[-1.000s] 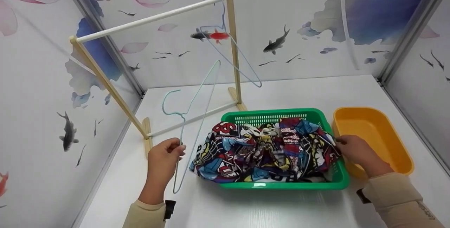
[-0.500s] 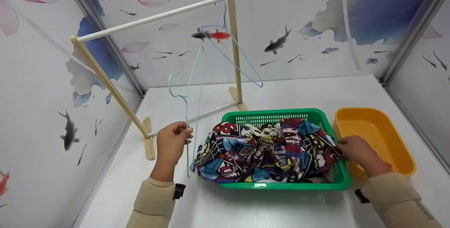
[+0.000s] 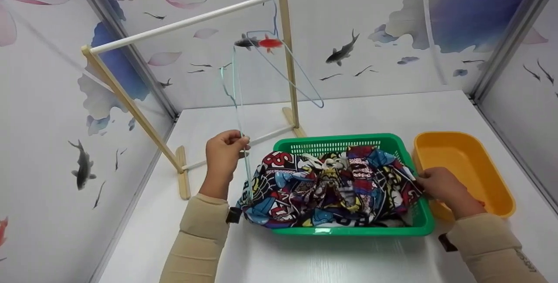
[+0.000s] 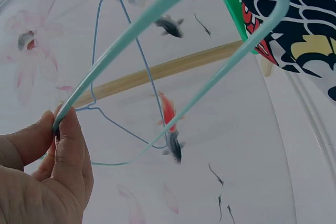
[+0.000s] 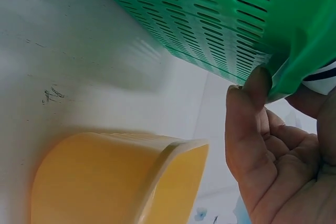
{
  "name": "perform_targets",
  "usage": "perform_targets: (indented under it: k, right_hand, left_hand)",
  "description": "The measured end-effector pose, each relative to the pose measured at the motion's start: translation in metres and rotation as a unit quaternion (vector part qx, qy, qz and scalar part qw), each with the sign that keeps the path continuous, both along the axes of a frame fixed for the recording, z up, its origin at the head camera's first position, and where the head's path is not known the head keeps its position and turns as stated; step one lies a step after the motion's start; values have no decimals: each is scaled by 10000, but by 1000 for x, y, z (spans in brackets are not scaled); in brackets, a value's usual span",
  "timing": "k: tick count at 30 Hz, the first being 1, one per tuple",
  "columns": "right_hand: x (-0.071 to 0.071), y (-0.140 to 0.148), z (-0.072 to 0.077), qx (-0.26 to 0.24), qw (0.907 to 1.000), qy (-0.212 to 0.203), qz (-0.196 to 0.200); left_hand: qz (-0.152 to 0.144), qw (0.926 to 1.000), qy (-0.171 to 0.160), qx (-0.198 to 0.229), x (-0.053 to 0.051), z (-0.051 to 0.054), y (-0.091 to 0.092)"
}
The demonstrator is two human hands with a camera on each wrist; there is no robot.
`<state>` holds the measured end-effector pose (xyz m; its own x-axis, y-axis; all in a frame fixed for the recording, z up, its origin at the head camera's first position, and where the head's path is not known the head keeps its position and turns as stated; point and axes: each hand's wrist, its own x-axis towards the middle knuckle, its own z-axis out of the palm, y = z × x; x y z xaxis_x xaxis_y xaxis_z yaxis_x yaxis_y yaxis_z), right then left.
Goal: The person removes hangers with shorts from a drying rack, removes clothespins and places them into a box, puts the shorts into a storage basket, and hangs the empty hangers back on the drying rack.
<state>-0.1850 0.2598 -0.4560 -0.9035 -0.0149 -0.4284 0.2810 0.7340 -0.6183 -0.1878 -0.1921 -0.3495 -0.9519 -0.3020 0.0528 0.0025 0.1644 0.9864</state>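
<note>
My left hand (image 3: 224, 154) pinches a mint-green wire hanger (image 4: 212, 85) by one sloping arm, between thumb and fingers. The hanger stands upright, nearly edge-on in the head view, its lower end in front of the patterned cloth (image 3: 318, 191). That cloth, printed in black, red, blue and yellow, lies bunched in a green basket (image 3: 348, 230) and spills over its left side. My right hand (image 3: 442, 189) grips the basket's right rim, thumb on the inner side and fingers curled underneath, as the right wrist view (image 5: 278, 150) shows.
A wooden rack (image 3: 187, 21) with a white top bar stands behind on the left. From its right end hangs a blue wire hanger (image 3: 301, 69). A yellow tub (image 3: 462, 143) sits right of the basket. Printed wall panels enclose the white table (image 3: 331, 257).
My left hand has moved up and to the right with the mint-green hanger, which has turned from an angled view to nearly edge-on. My right hand stays at the basket rim.
</note>
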Motion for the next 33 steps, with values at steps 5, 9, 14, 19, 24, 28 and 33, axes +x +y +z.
perform_targets:
  k: [5, 9, 14, 19, 24, 28, 33]
  right_hand:
    - [0, 1, 0, 128, 9998, 124, 49]
    - [1, 1, 1, 124, 9998, 152, 49]
    - [2, 1, 0, 72, 9999, 86, 18]
    - [2, 0, 0, 112, 9999, 37, -77]
    - [2, -1, -1, 70, 9999, 26, -128]
    - [2, -2, -1, -10, 9999, -5, -156]
    - [2, -2, -2, -76, 9995, -54, -306]
  left_hand:
    - [29, 9997, -160, 203, -14, 8, 8]
    - [149, 9989, -140, 418, -27, 15, 13]
    - [213, 9980, -87, 592, -45, 23, 20]
    - [214, 9976, -20, 657, -60, 31, 26]
    - [231, 9970, 14, 733, -71, 37, 31]
    - [256, 9970, 28, 737, -78, 42, 34]
    - [314, 9960, -22, 833, -89, 48, 37]
